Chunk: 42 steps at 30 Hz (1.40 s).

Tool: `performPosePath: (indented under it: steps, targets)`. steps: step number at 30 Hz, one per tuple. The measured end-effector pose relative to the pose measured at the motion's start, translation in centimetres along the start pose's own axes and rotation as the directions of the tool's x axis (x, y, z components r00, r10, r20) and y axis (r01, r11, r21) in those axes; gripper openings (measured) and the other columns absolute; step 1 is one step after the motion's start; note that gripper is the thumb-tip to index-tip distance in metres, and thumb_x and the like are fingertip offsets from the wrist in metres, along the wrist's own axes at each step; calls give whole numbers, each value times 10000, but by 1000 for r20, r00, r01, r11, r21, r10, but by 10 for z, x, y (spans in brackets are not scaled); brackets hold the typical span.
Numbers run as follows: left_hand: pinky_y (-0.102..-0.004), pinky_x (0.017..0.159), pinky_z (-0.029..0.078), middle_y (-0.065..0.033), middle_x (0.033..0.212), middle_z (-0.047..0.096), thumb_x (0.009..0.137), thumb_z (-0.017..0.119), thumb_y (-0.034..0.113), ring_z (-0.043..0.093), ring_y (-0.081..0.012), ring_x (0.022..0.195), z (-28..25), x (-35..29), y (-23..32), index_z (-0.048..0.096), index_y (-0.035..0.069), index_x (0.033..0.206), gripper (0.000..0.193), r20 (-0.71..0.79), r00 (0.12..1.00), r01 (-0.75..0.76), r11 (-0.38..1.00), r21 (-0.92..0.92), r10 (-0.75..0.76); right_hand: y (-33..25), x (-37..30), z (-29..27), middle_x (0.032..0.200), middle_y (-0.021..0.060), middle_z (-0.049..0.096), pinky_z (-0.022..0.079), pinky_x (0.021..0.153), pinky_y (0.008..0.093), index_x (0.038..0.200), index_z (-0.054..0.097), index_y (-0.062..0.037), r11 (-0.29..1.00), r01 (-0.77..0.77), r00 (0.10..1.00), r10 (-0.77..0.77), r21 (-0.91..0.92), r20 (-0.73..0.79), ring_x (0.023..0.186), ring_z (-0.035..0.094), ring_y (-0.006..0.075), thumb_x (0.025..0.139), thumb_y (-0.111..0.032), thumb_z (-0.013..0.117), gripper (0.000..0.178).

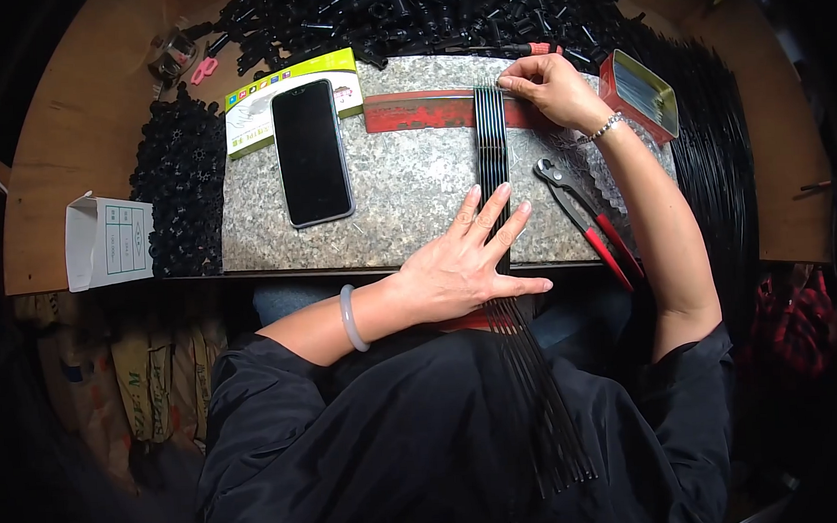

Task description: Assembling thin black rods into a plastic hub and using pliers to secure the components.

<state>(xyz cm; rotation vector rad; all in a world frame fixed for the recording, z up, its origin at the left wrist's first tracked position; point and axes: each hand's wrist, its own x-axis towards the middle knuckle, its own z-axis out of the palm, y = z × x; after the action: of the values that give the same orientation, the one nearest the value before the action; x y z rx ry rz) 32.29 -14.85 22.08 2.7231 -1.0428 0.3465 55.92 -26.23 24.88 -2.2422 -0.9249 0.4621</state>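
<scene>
Several thin black rods (494, 163) lie side by side across the stone slab, their far ends over a worn red metal bar (415, 112). Toward me they run past the slab's edge and fan out over my lap. My left hand (470, 259) rests flat on the rods with its fingers spread. At the rods' far end, my right hand (551, 89) pinches thumb and forefinger together beside the outermost rod; whatever is between those fingertips is too small to make out. Red-handled cutting pliers (586, 215) lie right of the rods.
A black phone (312, 153) leans on a green-and-white box (245, 119). Black plastic parts (443, 14) heap along the back, with more small black pieces (182, 179) at left beside a white carton (110, 240). An open red tin (642, 98) and long black rods (717, 179) are at right.
</scene>
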Motion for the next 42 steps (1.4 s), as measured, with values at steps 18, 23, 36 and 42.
performPosePath:
  steps: [18,23,36,42]
  targets:
    - [-624,987,291,-280,1390,299,778,538,171,266,-525,1275,2,-1,0,391,452,1317,625,-46,999,10,996,-92,-14,6,5,-4,862,74,679,472,768,254,1004,647,2,997,73,995,-73,11,67,807,609,112,880,-149,586,205]
    - [-626,991,282,-275,1400,288,779,531,144,243,-523,1288,3,-1,0,383,455,1323,643,-41,999,10,996,-84,-13,2,5,-1,866,28,657,478,760,228,1005,637,18,984,167,986,-168,56,14,810,584,72,883,-132,589,199]
    - [-634,999,260,-270,1417,261,766,531,140,210,-523,1302,2,0,-1,375,458,1328,664,-12,1000,6,994,-109,-7,-3,8,-2,713,19,589,443,708,250,1046,643,-45,990,136,989,-134,-40,61,692,522,79,867,-84,561,200]
    - [-639,996,260,-267,1416,263,756,551,145,211,-522,1302,4,-1,-1,379,456,1326,671,-21,1000,6,994,-106,-8,-9,7,-6,737,29,599,444,717,258,1047,645,-53,984,144,988,-137,-105,66,700,533,94,873,-69,536,206]
